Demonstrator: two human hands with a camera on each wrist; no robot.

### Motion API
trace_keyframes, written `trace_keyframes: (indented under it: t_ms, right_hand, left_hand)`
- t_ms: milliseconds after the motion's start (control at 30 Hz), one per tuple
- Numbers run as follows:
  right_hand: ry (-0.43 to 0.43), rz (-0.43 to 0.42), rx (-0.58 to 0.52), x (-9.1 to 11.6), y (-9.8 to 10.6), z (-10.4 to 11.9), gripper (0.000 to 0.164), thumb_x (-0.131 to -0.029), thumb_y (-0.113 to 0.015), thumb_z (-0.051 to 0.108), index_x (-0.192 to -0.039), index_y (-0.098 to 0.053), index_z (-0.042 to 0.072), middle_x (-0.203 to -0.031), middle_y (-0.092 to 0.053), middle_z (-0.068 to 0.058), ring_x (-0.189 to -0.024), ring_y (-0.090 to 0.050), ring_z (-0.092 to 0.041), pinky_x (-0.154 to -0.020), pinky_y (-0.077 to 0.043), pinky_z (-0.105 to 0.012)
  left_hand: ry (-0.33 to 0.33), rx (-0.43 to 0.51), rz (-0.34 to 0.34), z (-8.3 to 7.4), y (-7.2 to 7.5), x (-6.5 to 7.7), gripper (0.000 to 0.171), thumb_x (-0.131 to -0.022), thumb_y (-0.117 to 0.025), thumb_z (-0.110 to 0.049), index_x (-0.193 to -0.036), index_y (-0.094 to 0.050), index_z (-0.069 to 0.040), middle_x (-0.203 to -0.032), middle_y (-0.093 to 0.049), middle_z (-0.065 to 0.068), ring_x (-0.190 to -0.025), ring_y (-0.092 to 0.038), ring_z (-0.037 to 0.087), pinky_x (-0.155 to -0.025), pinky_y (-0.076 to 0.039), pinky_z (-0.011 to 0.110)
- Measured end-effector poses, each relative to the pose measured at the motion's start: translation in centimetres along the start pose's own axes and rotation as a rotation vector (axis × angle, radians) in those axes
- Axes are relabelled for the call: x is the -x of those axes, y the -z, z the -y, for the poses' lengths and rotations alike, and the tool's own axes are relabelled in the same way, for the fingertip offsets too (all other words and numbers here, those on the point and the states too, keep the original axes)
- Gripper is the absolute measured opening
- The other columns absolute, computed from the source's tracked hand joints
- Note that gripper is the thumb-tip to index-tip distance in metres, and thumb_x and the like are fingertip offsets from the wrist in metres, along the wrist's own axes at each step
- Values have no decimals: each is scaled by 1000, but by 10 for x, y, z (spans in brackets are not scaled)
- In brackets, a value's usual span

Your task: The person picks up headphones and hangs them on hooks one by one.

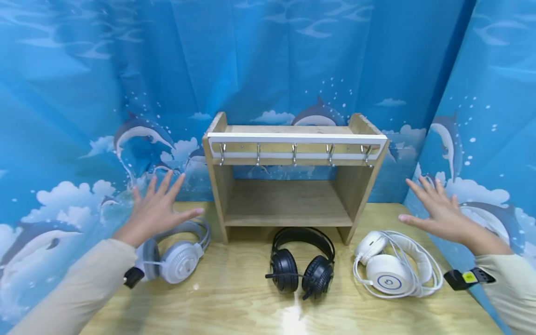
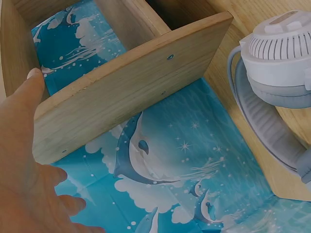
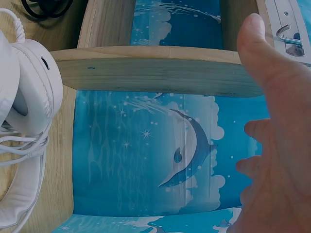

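Note:
In the head view my left hand [image 1: 156,209] is raised with fingers spread, above the grey and white headphones [image 1: 181,263] at the left. My right hand [image 1: 444,211], fingers spread too, hovers above and beyond the white headphones [image 1: 388,274], whose white cable is bundled around them. Neither hand holds anything. Between them, black headphones [image 1: 284,270] with a microphone lie before a wooden shelf [image 1: 289,204]. Several metal hooks [image 1: 294,153] line a white rail [image 1: 268,138] across the shelf's upper front. Part of the grey headphones is hidden behind my left arm.
A light wooden table [image 1: 234,307] carries the shelf and all three headphones. Blue curtains [image 1: 268,60] printed with dolphins and clouds hang behind and along the sides. The shelf's side panel [image 2: 131,87] stands between the left hand and the shelf's inside.

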State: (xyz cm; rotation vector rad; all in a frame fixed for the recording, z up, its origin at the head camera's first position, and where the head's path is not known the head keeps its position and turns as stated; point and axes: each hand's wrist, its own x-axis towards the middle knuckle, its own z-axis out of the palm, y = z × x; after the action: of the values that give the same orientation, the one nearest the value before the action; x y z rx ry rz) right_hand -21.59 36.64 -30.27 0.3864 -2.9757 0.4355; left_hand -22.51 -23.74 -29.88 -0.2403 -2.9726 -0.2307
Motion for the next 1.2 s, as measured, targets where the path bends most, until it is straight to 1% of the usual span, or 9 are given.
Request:
trace_keyframes:
  t_ms: [167,333,500,567,700,867,967,1067,1200]
  right_hand:
    - [-5,8,-3,-1,-2,1,98,-90,-62,47,-155,3,14,-154,16,-27,-132,29,-51,-90,10,-80]
    - [-17,24,-19,-1,-3,1,97,-91,-61,47,-155,4,14,-154,16,-28,-132,30,-50,-90,11,-79]
    - [-23,35,-42,3,-5,-3,95,-92,-60,44,-155,4,12,-153,15,-30,-131,30,-51,-90,11,-79]
    - [-24,37,-48,4,-7,-6,95,-92,-60,44,-155,4,12,-153,15,-30,-131,30,-52,-90,11,-79]
    - [-29,37,-50,7,-11,-11,95,-93,-59,44,-155,3,10,-152,13,-33,-130,29,-54,-90,11,-79]
    - [-34,38,-69,12,-18,-18,94,-94,-58,42,-154,5,9,-151,16,-35,-129,30,-54,-89,9,-80]
    - [-41,40,-91,18,-25,-22,94,-94,-58,42,-154,6,10,-150,18,-34,-129,30,-54,-89,8,-80]
    - [-50,43,-115,24,-33,-30,93,-95,-57,41,-154,6,9,-149,18,-36,-129,28,-57,-90,8,-80]
    - [-62,47,-142,31,-49,-43,91,-95,-56,40,-154,5,6,-148,14,-40,-128,23,-62,-88,6,-81]
  left_hand:
    - [-6,-10,-14,2,-1,0,109,-79,-47,-80,-156,0,-19,-159,6,20,-138,10,54,-96,17,72]
    - [-17,-1,-50,3,-2,0,108,-79,-49,-79,-156,0,-21,-159,5,21,-138,7,54,-97,14,73]
    - [-28,39,-104,2,-2,-4,107,-80,-51,-76,-156,3,-24,-159,7,17,-140,6,52,-99,11,73]
    - [-24,60,-121,0,0,-6,107,-79,-51,-77,-156,3,-25,-159,7,17,-140,7,50,-99,11,73]
    - [-20,82,-138,-4,7,-12,105,-79,-53,-76,-156,0,-28,-160,3,16,-141,5,50,-101,10,72]
    - [-46,107,-186,-9,21,-22,100,-81,-54,-73,-156,-5,-28,-161,0,15,-142,0,49,-102,5,73]
    - [-54,149,-208,-13,31,-28,99,-82,-53,-72,-156,-4,-28,-161,1,13,-143,1,46,-103,5,72]
    - [-58,209,-210,-19,38,-35,99,-83,-54,-71,-156,-2,-28,-161,2,10,-144,3,43,-104,5,71]
    - [-77,281,-230,-28,44,-44,98,-84,-56,-68,-156,-2,-26,-161,-1,8,-144,0,42,-105,2,70]
